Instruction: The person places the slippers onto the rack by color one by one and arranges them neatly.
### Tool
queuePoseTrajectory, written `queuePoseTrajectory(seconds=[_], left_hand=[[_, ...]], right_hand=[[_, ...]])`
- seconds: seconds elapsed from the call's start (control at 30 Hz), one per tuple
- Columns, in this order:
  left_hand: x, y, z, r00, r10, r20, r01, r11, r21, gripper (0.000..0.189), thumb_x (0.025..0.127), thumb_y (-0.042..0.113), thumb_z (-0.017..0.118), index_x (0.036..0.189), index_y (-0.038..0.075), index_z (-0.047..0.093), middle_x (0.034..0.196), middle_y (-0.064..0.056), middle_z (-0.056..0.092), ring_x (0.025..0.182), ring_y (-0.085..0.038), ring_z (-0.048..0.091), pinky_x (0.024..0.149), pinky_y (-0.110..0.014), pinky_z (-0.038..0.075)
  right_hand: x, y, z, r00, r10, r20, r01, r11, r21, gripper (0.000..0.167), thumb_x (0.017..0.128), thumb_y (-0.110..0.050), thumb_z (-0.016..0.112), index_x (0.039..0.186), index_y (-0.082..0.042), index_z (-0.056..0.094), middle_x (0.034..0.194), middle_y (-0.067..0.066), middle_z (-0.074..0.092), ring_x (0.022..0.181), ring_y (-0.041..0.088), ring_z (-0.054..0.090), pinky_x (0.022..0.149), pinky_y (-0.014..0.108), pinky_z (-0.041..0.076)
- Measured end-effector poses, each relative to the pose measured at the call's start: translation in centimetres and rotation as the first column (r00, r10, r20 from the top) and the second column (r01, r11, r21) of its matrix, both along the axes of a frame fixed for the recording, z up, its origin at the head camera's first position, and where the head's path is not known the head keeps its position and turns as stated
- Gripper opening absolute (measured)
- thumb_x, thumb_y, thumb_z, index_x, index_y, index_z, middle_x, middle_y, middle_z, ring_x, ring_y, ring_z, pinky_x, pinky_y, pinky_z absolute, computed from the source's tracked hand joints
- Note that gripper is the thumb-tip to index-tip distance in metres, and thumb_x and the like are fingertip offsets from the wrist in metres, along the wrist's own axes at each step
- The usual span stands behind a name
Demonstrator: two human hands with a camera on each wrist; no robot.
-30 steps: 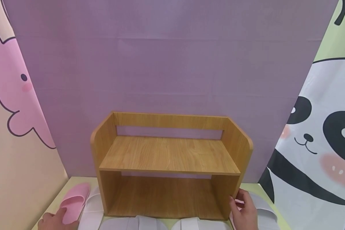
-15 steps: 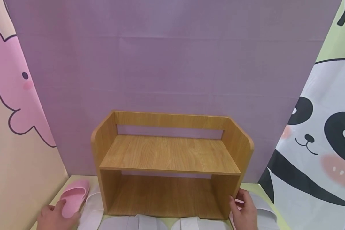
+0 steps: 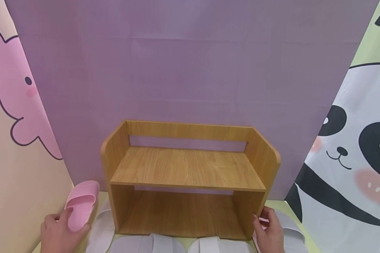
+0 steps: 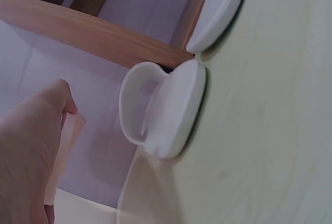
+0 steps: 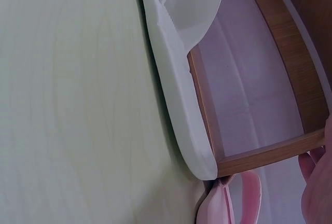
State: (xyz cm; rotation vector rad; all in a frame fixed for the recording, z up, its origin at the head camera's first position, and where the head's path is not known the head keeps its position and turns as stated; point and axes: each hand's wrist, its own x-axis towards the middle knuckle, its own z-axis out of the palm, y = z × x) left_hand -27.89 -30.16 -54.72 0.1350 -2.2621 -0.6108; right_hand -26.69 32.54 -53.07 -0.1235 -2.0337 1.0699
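The pink slipper (image 3: 82,207) is clamped near its heel between thumb and fingers of the left hand (image 3: 61,233), the nearer hand, apparently above the table (image 4: 259,130). Forward from the fingers, its long axis is directed toward the purple backdrop (image 3: 187,77); the wooden rack (image 3: 187,168) is situated to its right. The rack's right side panel (image 3: 263,163) is pinched by the right hand (image 3: 269,230).

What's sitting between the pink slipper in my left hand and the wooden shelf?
A white slipper lies between the pink slipper and the wooden shelf, close beside the shelf; the head view shows it.
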Motion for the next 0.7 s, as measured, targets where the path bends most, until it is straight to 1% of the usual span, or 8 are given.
queuePoseTrajectory(seconds=[0.1, 0.2, 0.3, 0.4, 0.47, 0.57, 0.7], left_hand=[[0.1, 0.1, 0.6, 1.0, -0.01, 0.006, 0.01, 1.0, -0.007, 0.071, 0.064, 0.032, 0.086, 0.121, -0.002, 0.063, 0.105, -0.043, 0.047, 0.095, -0.063, 0.049, 0.072, -0.065, 0.04], [0.2, 0.3, 1.1, 1.0, -0.022, 0.012, 0.022, 1.0, 0.012, 0.072, 0.066, 0.031, 0.087, 0.125, -0.002, 0.062, 0.106, -0.041, 0.046, 0.097, -0.061, 0.047, 0.072, -0.062, 0.039], [0.4, 0.4, 1.7, 0.999, -0.028, 0.025, 0.027, 0.999, 0.031, 0.075, 0.067, 0.031, 0.087, 0.129, -0.002, 0.061, 0.109, -0.04, 0.045, 0.101, -0.06, 0.046, 0.073, -0.06, 0.038], [0.5, 0.7, 2.4, 0.998, -0.03, 0.052, 0.027, 0.998, 0.049, 0.077, 0.069, 0.031, 0.088, 0.132, -0.003, 0.06, 0.112, -0.039, 0.044, 0.105, -0.059, 0.044, 0.074, -0.06, 0.038], [0.5, 0.9, 2.9, 0.998, -0.031, 0.053, 0.028, 0.998, 0.056, 0.078, 0.069, 0.031, 0.089, 0.133, -0.003, 0.06, 0.113, -0.039, 0.044, 0.107, -0.059, 0.044, 0.075, -0.06, 0.039], [0.6, 1.3, 3.6, 0.999, -0.039, 0.028, 0.037, 0.997, 0.069, 0.076, 0.069, 0.03, 0.09, 0.132, -0.003, 0.061, 0.113, -0.04, 0.045, 0.107, -0.06, 0.044, 0.075, -0.061, 0.039], [0.8, 1.6, 4.5, 0.999, -0.052, -0.001, 0.052, 0.995, 0.088, 0.075, 0.069, 0.028, 0.091, 0.132, -0.002, 0.062, 0.114, -0.039, 0.044, 0.108, -0.058, 0.044, 0.078, -0.059, 0.038]], right_hand=[[-0.1, 0.0, -0.1, 1.0, -0.006, 0.008, 0.005, 1.0, 0.009, 0.032, 0.094, 0.009, 0.077, 0.124, 0.001, 0.067, 0.106, 0.014, 0.076, 0.093, -0.01, 0.059, 0.076, 0.005, 0.049], [-0.1, 0.1, -0.2, 1.0, -0.002, 0.002, 0.002, 1.0, 0.014, 0.033, 0.094, 0.009, 0.077, 0.123, 0.001, 0.067, 0.106, 0.014, 0.076, 0.093, -0.01, 0.059, 0.076, 0.006, 0.049], [-0.2, 0.1, -0.2, 1.0, 0.007, -0.011, -0.007, 1.0, 0.018, 0.032, 0.093, 0.011, 0.077, 0.123, 0.002, 0.066, 0.104, 0.014, 0.075, 0.093, -0.008, 0.06, 0.075, 0.007, 0.05], [-0.3, 0.2, -0.2, 0.999, 0.014, -0.031, -0.013, 0.999, 0.03, 0.032, 0.092, 0.011, 0.077, 0.121, 0.002, 0.066, 0.102, 0.013, 0.075, 0.092, -0.008, 0.06, 0.075, 0.007, 0.051], [-0.4, 0.3, -0.3, 0.999, 0.021, -0.049, -0.02, 0.999, 0.036, 0.032, 0.091, 0.012, 0.077, 0.12, 0.003, 0.067, 0.101, 0.012, 0.075, 0.091, -0.008, 0.061, 0.074, 0.008, 0.051], [-0.4, 0.4, -0.4, 0.998, 0.025, -0.059, -0.023, 0.999, 0.045, 0.032, 0.09, 0.012, 0.077, 0.119, 0.003, 0.066, 0.1, 0.012, 0.074, 0.091, -0.008, 0.061, 0.074, 0.01, 0.052], [-0.3, 0.4, -0.2, 0.999, 0.02, -0.033, -0.019, 0.999, 0.045, 0.032, 0.091, 0.011, 0.077, 0.119, 0.002, 0.066, 0.101, 0.011, 0.074, 0.091, -0.007, 0.06, 0.074, 0.01, 0.052]])
